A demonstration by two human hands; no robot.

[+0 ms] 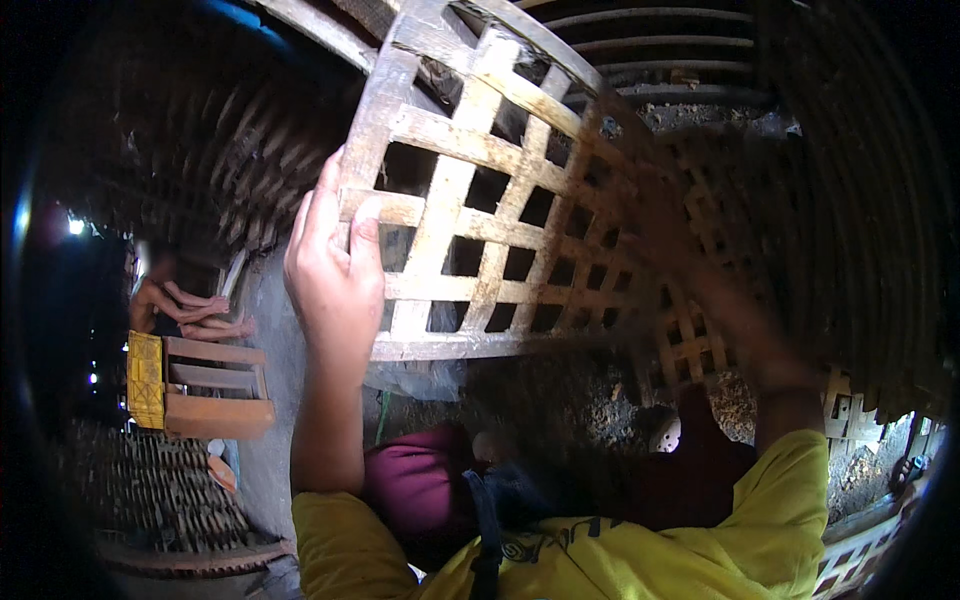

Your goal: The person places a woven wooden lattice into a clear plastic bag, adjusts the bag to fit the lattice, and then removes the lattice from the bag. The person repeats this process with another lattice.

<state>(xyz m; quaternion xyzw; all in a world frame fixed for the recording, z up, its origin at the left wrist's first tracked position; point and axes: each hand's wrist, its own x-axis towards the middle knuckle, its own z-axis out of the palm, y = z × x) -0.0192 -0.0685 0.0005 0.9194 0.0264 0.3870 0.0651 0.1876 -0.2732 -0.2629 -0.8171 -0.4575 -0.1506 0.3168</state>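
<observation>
My left hand (334, 262) grips the left edge of a framed lattice panel (499, 161) woven from flat bamboo or wood strips. Its thumb lies over a strip on the near face, with the fingers around the outer rail. The panel is tilted up before me, bright on the left half and shaded on the right. My right hand (637, 199) is at the panel's dark right side, blurred by shadow. Whether its fingers close on the frame cannot be made out. Under the panel's lower rail shows some clear plastic sheeting (427, 379).
On the left a person (157, 300) sits beside a yellow plastic crate (146, 379) and a wooden bench-like frame (217, 416). Slatted walls (847, 225) rise at the right. More lattice (694, 352) stands behind the panel. Rubble (735, 405) lies on the ground.
</observation>
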